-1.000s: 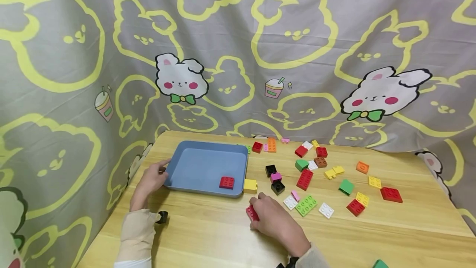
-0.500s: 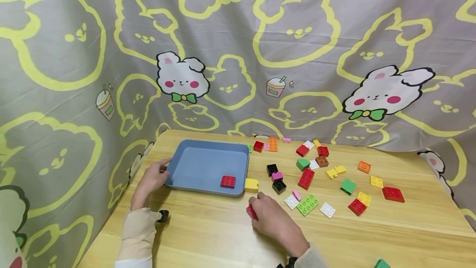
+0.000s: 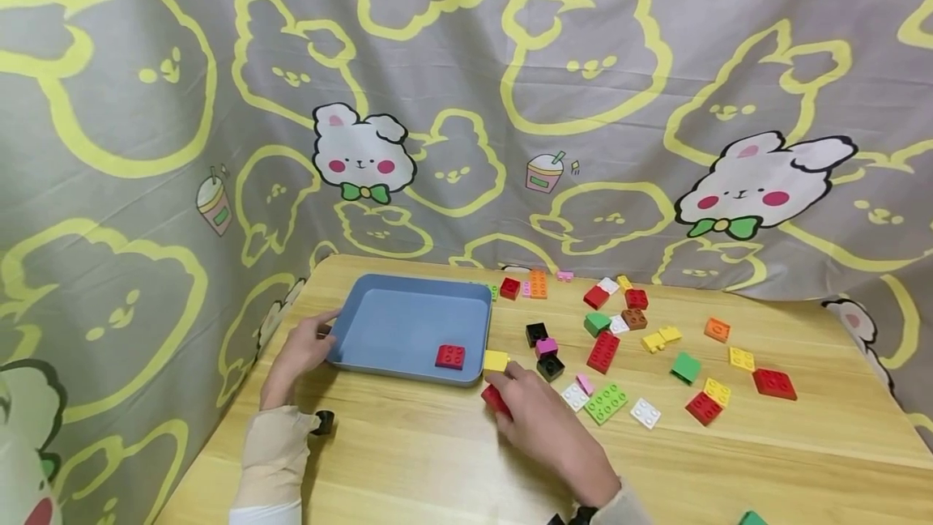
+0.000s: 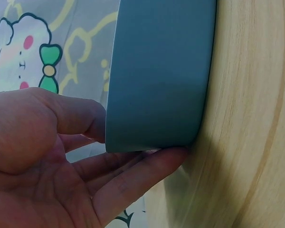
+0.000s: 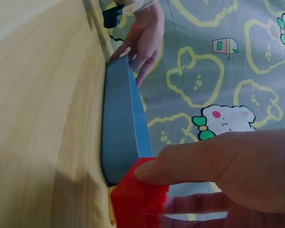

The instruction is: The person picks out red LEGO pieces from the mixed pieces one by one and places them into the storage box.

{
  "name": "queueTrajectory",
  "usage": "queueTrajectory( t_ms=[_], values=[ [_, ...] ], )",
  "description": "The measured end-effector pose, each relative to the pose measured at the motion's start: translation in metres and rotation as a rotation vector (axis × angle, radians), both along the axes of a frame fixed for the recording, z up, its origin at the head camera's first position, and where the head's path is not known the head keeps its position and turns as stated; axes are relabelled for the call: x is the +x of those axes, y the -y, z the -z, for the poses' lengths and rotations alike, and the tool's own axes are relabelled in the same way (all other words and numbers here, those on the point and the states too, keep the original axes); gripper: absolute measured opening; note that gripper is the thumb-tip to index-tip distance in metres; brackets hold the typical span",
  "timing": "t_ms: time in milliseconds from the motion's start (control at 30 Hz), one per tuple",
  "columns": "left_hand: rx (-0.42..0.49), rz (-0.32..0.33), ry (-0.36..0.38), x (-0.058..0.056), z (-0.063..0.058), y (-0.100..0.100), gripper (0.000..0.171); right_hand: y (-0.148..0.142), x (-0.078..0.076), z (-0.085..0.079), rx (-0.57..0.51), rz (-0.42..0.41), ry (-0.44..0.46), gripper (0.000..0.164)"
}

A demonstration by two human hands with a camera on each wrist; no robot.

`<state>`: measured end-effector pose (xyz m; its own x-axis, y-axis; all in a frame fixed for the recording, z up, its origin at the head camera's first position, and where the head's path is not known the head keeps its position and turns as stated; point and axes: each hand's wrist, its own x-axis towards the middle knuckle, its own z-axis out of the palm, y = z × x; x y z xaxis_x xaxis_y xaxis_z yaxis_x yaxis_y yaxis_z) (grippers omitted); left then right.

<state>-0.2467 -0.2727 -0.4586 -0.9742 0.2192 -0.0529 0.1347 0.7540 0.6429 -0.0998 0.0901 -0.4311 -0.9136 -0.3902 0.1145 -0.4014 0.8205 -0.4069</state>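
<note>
Head view: fingers of the right hand [image 3: 547, 424] pinch a red plastic brick [image 5: 133, 197], a yellow plastic brick [image 3: 496, 360] just beyond them; spread fingers of the left hand [image 3: 302, 349] touch the shallow blue rectangular tray [image 3: 408, 322] to their right.

The tray [image 3: 401, 322] has a smooth, matt plastic finish. The red brick [image 5: 128, 200] held beside the tray appears as smooth-faced plastic with moulded studs. The tabletop [image 3: 408, 452] beneath the tray shows smooth, low-sheen wood grain. The curtain [image 3: 452, 63] behind the tray is matt printed cloth, lightly creased.
</note>
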Motion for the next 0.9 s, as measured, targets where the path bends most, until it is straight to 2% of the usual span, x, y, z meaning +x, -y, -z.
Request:
queueTrajectory(
  t_ms=[233,367,667,900],
  values=[
    [0.009,0.001,0.012,0.0,-0.001,0.001,0.052,0.01,-0.016,-0.007,-0.015,-0.051,-0.169,0.033],
    [0.014,0.01,0.005,-0.001,-0.001,0.001,0.052,0.02,-0.029,-0.016,0.001,-0.085,-0.223,0.035],
    [0.042,-0.003,0.012,-0.001,-0.001,0.0,0.051,0.048,-0.069,-0.027,0.087,-0.196,-0.286,0.034],
    [0.044,-0.011,0.016,0.001,0.0,0.0,0.051,0.066,-0.099,-0.019,0.101,-0.259,-0.228,0.038]
  ],
)
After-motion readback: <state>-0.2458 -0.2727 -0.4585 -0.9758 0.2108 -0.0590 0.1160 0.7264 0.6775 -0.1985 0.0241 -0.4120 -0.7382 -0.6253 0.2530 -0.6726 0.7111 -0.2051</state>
